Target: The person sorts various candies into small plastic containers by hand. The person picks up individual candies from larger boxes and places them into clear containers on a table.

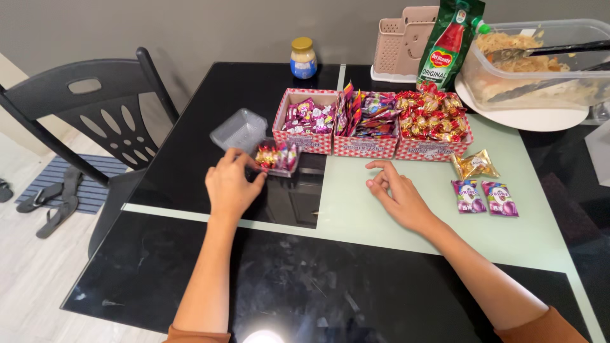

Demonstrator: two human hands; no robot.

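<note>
Hands at a candy tub on the glossy worktop (pixel 190 159).
L hand (pixel 230 184) grips clear tub (pixel 277 157) of sweets, prob. thin, light, crushable plastic; hold by rim. R hand (pixel 397 194) rests loose, empty. Beyond: lid (pixel 239 129), three checked card boxes (pixel 372 143) w/ crinkly wrappers.

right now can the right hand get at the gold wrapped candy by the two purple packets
Probably yes. The right hand rests open on the table, and the gold candy lies just beyond it, with only bare tabletop between them.
</note>
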